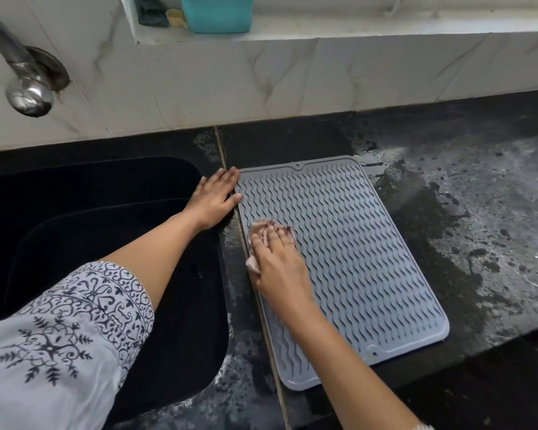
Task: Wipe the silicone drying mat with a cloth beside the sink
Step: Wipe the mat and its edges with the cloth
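1. Head view: grey wavy-ribbed silicone drying mat (354,259) on dark stone surface (463,212), just right of black sink (75,218); long axis near-to-far.
2. Right hand (277,262) flat, pressing pink cloth (263,232) at mat's left edge; rest of mat lies rightward.
3. Left hand (213,200) flat, holding nothing, at far-left corner.

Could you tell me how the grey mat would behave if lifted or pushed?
The mat looks thin and lies flat, so it would probably droop. The counter beside it looks wet, so it may slide; the left hand at its edge perhaps steadies it.
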`<state>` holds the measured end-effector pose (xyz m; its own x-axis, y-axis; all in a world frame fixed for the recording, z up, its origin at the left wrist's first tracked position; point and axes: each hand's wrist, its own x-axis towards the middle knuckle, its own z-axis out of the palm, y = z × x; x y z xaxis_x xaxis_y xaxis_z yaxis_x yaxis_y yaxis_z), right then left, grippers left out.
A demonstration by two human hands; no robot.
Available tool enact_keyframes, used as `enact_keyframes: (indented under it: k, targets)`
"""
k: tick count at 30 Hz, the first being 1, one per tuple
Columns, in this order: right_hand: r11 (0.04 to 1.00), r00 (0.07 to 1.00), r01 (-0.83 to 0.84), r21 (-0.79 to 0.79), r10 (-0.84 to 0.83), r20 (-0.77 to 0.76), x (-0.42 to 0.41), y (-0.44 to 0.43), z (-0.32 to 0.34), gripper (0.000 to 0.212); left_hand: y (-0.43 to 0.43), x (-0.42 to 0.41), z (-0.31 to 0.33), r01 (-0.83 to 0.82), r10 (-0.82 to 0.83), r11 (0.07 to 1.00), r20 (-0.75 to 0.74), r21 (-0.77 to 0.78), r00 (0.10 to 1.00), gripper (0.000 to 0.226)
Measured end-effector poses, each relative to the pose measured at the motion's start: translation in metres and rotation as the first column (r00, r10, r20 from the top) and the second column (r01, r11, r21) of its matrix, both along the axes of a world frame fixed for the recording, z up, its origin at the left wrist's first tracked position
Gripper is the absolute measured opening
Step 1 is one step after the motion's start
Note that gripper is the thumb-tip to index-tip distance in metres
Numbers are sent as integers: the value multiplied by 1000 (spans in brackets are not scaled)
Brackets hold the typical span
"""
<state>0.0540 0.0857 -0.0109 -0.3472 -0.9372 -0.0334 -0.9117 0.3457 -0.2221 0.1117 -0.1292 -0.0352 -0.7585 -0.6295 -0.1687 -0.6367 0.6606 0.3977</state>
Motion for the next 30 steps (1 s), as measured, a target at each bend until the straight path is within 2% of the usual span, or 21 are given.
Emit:
enact_keyframes:
  k: [3, 6, 9, 11, 13, 16, 18, 23, 28, 30]
  targets:
    - [999, 1000, 5, 43, -5, -2, 21, 56, 5, 71, 2, -1, -1, -13, 14, 1000, 20, -12, 1000, 59]
    - [994, 999, 17, 109, -23, 46, 26, 81, 27, 66, 4, -1, 0, -15, 16, 1000, 37, -12, 999, 60]
    - [995, 954, 98, -21, -87, 287, 2, 55, 53, 42, 3, -1, 4, -7, 5, 1000, 38, 30, 999, 61]
    - [965, 932, 190, -183, -118, 344, -14, 19, 61, 43, 2, -2, 7, 5, -8, 999, 63, 52, 998, 64]
    - [957, 946, 194, -216, -123, 301, -26, -25, 46, 50, 2, -2, 9, 8, -12, 999, 87, 48, 996, 67]
    - [989, 986, 141, 39, -144, 80, -30, -63, 9, 57, 4, -2, 9, 6, -9, 999, 96, 33, 995, 66]
    - [988, 990, 131, 80, -135, 44, -29, -63, -1, 59, 4, -1, 9, 8, -10, 1000, 96, 19, 995, 66]
    - [997, 997, 77, 26, -77, 10, -4, -3, 5, 57, 4, -1, 8, 17, -18, 1000, 107, 16, 994, 66]
    - [983, 998, 39, 179, -46, 35, 31, 91, 16, 74, 6, -1, 9, 10, -11, 1000, 121, 11, 993, 66]
    - [982, 998, 30, 189, -39, 44, 33, 104, 28, 69, 5, -1, 11, 16, -19, 1000, 131, 18, 991, 67]
